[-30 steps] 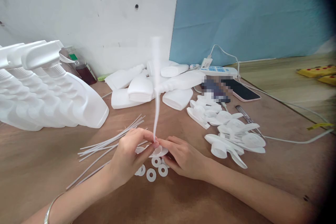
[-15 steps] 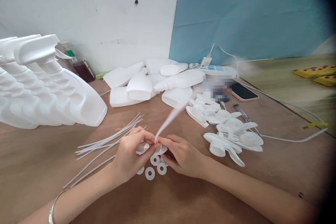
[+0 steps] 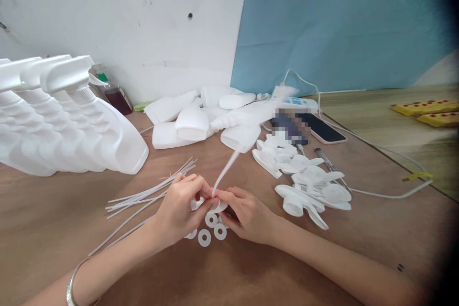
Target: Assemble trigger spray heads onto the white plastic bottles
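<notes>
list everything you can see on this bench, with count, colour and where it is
assembled spray bottles: several, white, leaning in a row at far left
empty bottles: a pile, white, lying at the back centre
trigger heads: a heap, white, right of the hands
dip tubes: a loose bundle, white, left of the hands
washers: about four, white, just below the hands
small brown bottle: one, green cap, behind the spray bottles
power strip: one, white, at the back by the blue sheet
phone: one, dark screen, back right
screwdriver: one, right of the trigger heads
table: one, brown
left hand: on a trigger head with a tube, bracelet on the wrist
right hand: on the same trigger head
</notes>
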Available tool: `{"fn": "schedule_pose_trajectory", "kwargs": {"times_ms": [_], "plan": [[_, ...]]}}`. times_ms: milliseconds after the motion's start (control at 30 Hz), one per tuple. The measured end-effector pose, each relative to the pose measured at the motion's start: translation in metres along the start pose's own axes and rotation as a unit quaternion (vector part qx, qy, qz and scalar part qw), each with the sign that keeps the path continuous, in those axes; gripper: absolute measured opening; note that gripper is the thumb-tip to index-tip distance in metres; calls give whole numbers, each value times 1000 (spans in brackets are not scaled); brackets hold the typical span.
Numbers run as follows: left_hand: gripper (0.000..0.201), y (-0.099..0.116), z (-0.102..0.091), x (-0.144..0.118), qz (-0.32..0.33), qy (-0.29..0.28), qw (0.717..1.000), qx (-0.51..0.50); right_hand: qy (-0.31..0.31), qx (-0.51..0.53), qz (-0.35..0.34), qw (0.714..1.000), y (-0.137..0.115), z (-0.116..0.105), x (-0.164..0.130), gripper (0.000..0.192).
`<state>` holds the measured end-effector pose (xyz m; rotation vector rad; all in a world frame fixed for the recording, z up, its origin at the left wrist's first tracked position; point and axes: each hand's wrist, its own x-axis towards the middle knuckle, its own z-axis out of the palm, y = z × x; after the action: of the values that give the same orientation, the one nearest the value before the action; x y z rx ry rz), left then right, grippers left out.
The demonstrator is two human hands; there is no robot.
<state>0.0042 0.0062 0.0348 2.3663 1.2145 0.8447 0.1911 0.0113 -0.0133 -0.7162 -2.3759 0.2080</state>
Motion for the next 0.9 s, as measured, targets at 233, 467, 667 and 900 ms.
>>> {"fn": "schedule_pose_trajectory", "kwargs": {"times_ms": [233,467,667,900], "plan": [[17,-9,15,-11,-17,33,989,-142,-1,47,35,998,3,-1,-3,40],[38,-16,26,-11,-178,13,932,-316,52,151,162,974,-1,-7,-7,39],[28,-24,34,-11,-226,13,875,-429,31,58,104,992,2,-14,-5,47],[31,-32,32,-10,-253,53,846,-467,62,-154,74,983,52,-101,22,33]]}}
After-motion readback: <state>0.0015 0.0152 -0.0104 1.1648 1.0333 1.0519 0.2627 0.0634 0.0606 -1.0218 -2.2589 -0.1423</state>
